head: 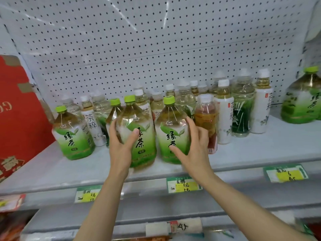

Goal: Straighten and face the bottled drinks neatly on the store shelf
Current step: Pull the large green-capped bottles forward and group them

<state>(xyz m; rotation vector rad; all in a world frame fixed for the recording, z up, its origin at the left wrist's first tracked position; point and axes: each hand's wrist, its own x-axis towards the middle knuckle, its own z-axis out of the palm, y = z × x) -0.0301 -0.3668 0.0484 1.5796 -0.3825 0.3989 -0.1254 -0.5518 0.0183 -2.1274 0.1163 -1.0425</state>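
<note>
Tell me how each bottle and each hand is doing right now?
left hand: grips the middle green tea bottle.
right hand: fingers straight, touching the right green tea bottle.
middle green tea bottle: tilted, capped, label forward.
right green tea bottle: upright, capped, label forward.
left green tea bottle: upright, capped, apart from the others.
red-label bottle: upright, capped.

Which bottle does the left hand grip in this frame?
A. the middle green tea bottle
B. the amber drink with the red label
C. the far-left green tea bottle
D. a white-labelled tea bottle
A: the left hand curls round the middle green tea bottle, thumb across its label, while the right hand touches the neighbouring green tea bottle.
</note>
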